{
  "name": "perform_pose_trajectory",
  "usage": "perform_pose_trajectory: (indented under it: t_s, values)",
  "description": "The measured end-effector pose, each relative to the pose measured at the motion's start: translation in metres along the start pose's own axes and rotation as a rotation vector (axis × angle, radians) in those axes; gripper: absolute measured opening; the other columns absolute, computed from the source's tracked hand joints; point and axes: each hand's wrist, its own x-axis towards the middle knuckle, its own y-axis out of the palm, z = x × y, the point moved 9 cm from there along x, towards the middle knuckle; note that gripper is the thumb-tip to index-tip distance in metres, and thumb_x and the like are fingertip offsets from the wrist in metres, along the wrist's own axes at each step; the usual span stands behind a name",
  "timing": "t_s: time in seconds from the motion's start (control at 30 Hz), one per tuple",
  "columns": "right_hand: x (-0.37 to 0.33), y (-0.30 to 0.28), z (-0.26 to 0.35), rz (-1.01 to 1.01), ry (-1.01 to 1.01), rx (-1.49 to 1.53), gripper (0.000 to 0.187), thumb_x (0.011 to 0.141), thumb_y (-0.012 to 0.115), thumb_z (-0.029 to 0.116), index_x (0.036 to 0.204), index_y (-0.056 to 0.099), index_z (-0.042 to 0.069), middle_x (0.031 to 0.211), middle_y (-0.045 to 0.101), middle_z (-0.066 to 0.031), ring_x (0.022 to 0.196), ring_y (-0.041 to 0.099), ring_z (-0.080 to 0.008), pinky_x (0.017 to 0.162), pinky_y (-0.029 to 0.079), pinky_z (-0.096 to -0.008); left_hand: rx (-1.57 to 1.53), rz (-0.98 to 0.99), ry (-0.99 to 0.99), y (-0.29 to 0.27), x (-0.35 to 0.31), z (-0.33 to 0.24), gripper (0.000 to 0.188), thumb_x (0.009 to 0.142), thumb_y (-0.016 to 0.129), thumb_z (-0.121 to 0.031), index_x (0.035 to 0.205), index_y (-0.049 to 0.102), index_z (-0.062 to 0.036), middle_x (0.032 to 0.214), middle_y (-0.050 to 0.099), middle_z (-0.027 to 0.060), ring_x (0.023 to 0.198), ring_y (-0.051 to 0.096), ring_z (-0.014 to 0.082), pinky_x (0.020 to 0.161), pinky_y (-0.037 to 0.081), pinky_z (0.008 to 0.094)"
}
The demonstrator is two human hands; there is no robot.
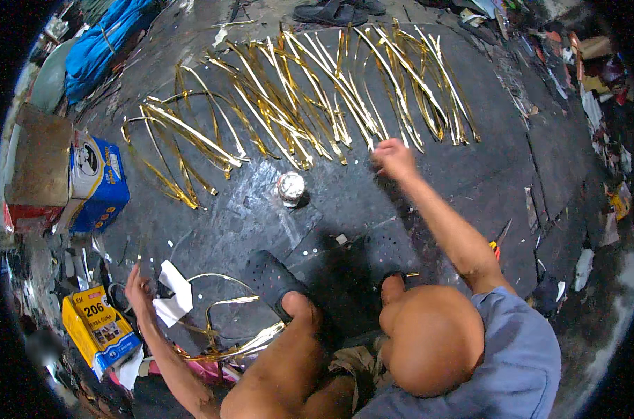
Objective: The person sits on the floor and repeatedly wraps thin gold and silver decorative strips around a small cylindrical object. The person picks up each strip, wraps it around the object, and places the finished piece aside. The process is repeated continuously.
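Observation:
My right hand (395, 160) reaches forward to the lower ends of a row of gold and whitish strips (282, 105) laid out on the dark floor. Its fingers are bent together by the end of one strip; what they pinch, if anything, is too small to make out. At the left, my left hand (139, 288) is raised with its fingers partly curled, and something thin with a pale tip sticks up from them. Between the strips and my feet stands a small round can (290, 189) with a whitish, smeared top.
An open cardboard box (41, 157) and a blue-white box (97, 185) stand at the left. Nearer are a yellow-blue tin (102, 328), white paper (173, 293) and more gold strips (254, 342). Scissors (500, 241) lie at the right. Sandals (331, 12) lie at the far edge.

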Motion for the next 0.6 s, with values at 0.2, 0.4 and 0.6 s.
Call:
perform_pose_trajectory:
  t_s: [0.2,0.4,0.6]
  values:
    - [-0.128,0.126,0.141,0.424,-0.664,-0.323,0.097,0.068,0.09,0.027,0.15,0.039,0.012,0.128,0.05,-0.016,0.093,0.06,-0.0305,0.086,0.054,-0.0436,-0.093,0.22,0.182,0.231,-0.085,-0.098,0.023,0.101,0.065,-0.02,0.119,0.075,-0.0105,0.079,0.063,-0.0039,0.065,0.056,0.0042,0.054,0.043,0.0214]
    - [-0.108,0.142,0.125,0.295,-0.601,-0.085,0.056,0.074,0.088,0.023,0.121,0.065,0.003,0.107,0.073,-0.0138,0.097,0.072,-0.0257,0.088,0.056,-0.0376,0.458,0.389,0.426,0.351,-0.125,-0.073,0.024,0.085,0.067,-0.011,0.105,0.077,-0.0018,0.093,0.071,0.0171,0.09,0.069,0.0305,0.083,0.053,0.0394]
    - [-0.089,0.089,0.097,0.104,-0.355,0.115,0.053,0.072,0.091,0.025,0.112,0.068,-0.002,0.105,0.075,-0.0145,0.096,0.071,-0.0238,0.088,0.055,-0.0379,0.556,0.367,0.29,0.397,-0.129,-0.103,0.034,0.081,0.072,-0.031,0.102,0.077,-0.0052,0.094,0.075,0.0177,0.091,0.072,0.034,0.085,0.055,0.0446]
